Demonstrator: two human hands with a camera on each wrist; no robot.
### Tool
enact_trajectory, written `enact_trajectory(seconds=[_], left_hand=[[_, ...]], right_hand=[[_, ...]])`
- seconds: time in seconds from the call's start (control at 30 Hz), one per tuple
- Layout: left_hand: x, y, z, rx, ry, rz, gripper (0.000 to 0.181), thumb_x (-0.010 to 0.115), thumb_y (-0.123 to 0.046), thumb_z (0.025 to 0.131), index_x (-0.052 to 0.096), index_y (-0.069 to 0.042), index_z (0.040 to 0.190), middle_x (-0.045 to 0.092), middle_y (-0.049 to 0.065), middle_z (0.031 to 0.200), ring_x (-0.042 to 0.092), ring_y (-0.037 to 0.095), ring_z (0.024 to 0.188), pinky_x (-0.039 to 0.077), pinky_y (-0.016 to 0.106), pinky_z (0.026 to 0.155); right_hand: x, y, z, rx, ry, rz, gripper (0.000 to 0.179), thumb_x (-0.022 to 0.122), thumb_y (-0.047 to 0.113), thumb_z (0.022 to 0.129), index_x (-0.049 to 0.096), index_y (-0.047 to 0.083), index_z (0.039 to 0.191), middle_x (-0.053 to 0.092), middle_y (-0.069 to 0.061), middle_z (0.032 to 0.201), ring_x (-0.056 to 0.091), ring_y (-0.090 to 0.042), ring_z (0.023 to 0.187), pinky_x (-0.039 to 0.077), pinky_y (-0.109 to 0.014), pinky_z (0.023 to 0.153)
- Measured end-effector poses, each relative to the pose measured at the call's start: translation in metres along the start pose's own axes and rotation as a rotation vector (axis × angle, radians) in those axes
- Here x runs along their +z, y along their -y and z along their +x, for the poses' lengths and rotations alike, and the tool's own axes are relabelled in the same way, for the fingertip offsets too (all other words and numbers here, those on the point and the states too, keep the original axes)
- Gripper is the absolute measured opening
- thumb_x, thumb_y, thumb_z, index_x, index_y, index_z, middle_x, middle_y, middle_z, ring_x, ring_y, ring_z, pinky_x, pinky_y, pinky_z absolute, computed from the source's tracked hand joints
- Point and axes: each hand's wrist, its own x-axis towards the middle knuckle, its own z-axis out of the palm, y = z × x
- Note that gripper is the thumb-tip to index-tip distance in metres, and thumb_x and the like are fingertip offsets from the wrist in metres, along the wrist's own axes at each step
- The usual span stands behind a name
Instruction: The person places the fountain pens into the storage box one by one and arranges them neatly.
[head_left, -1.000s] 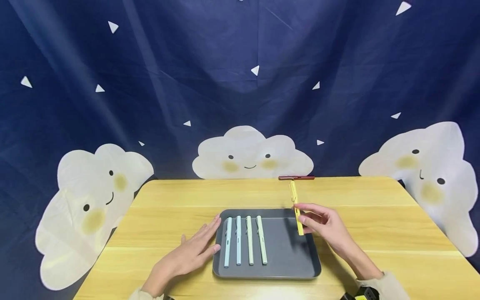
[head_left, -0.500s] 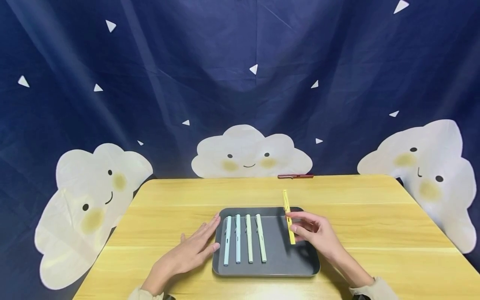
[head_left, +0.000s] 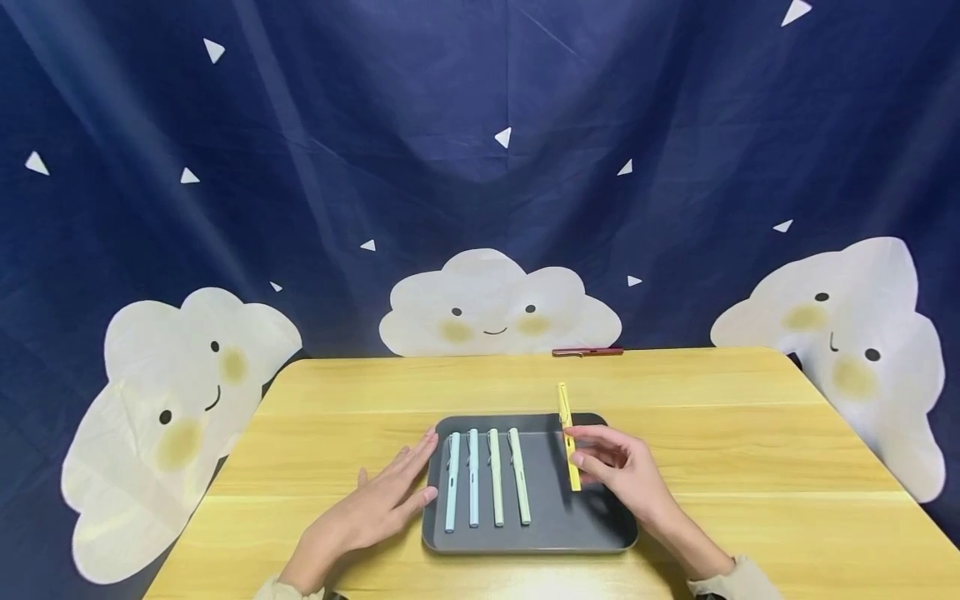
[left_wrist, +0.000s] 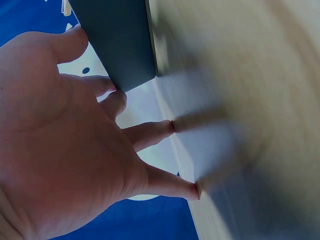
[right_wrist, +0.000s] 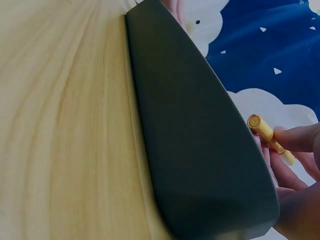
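Note:
In the head view my right hand (head_left: pixel 628 477) pinches a yellow pen (head_left: pixel 563 407) between thumb and fingers, over the right part of a dark grey tray (head_left: pixel 555 537). The pen slants with its clip end pointing away. From the right wrist view, the round near end of this yellow pen (right_wrist: pixel 261 127) shows above the tray wall (right_wrist: pixel 200 135). My left hand (head_left: pixel 375 510) lies with fingers extended against the tray's left edge; its thumb and some fingertips touch the tray wall (left_wrist: pixel 117 40) in the left wrist view. Side by side in the tray are two light blue pens (head_left: pixel 453 483) and two pale green pens (head_left: pixel 497 479).
A dark red pen (head_left: pixel 588 352) lies at the far edge of the wooden table (head_left: pixel 345 392). Behind the table hangs a dark blue curtain (head_left: pixel 420 125) printed with white clouds and triangles.
My right hand has carried the yellow pen left and toward me, farther over the tray, slowing in the last half second. My left hand stays at the tray's edge.

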Motion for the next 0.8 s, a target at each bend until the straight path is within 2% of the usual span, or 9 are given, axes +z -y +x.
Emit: enact_trajectory(seconds=[0.23,0.47,0.63,0.8], left_hand=[[-0.002,0.001,0.000,0.005,0.002,0.004,0.070,0.044,-0.049,0.108,0.010,-0.030,0.166,0.009,-0.011,0.171,0.023,0.042,0.151,0.004,0.089,0.099],[-0.002,0.001,0.001,0.010,0.003,0.001,0.070,0.045,-0.048,0.108,0.010,-0.029,0.166,0.009,-0.010,0.171,0.022,0.042,0.152,0.003,0.089,0.099],[-0.001,0.001,0.001,0.011,0.007,0.001,0.070,0.044,-0.048,0.109,0.010,-0.030,0.166,0.008,-0.010,0.171,0.022,0.042,0.152,0.003,0.089,0.099],[-0.001,0.001,0.001,0.014,0.004,0.000,0.070,0.045,-0.048,0.109,0.010,-0.029,0.167,0.008,-0.009,0.171,0.022,0.042,0.151,0.003,0.089,0.099]], right_hand=[[0.006,-0.002,-0.001,0.033,-0.009,0.004,0.036,0.075,0.001,0.092,0.067,-0.009,0.125,0.069,-0.029,0.119,0.074,-0.016,0.092,0.063,-0.040,0.072],[0.009,-0.003,-0.002,0.020,0.009,-0.005,0.037,0.075,0.001,0.092,0.064,-0.013,0.125,0.068,-0.030,0.121,0.074,-0.023,0.097,0.063,-0.040,0.072],[0.012,-0.004,-0.002,0.033,0.009,-0.010,0.038,0.075,-0.001,0.091,0.064,-0.014,0.125,0.067,-0.031,0.123,0.074,-0.024,0.098,0.063,-0.040,0.072],[0.017,-0.005,-0.002,0.053,0.048,-0.034,0.037,0.074,-0.003,0.091,0.064,-0.015,0.125,0.062,-0.037,0.126,0.074,-0.023,0.095,0.063,-0.039,0.073]])
